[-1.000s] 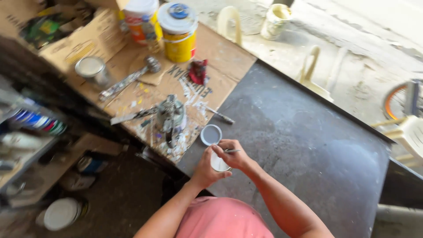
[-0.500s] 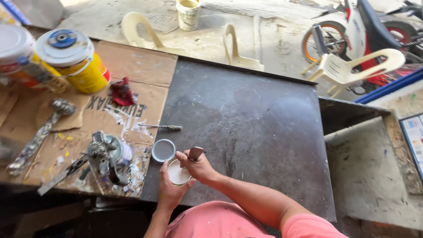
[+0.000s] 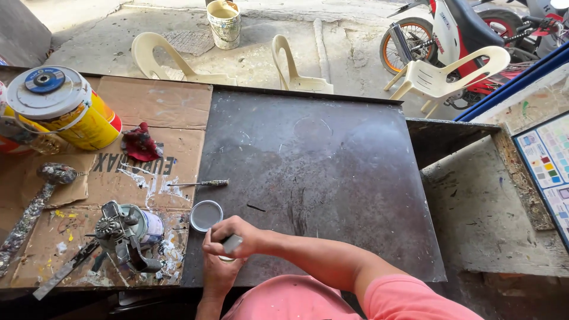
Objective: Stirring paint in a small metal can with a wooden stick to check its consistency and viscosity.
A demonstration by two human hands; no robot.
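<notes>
R hand [image 3: 232,236] now sits over the small tin [image 3: 226,258], grip closed on a flat metal tool [image 3: 232,243], vs lifted clear 0.5 s ago. L hand [image 3: 218,274] cups tin underneath. Lid [image 3: 205,216] lies just up-left on tabletop [image 3: 332,178]. Looks like I'm working the tin's contents.

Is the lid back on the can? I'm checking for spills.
No, the lid lies on the table, beside the hands.
</notes>
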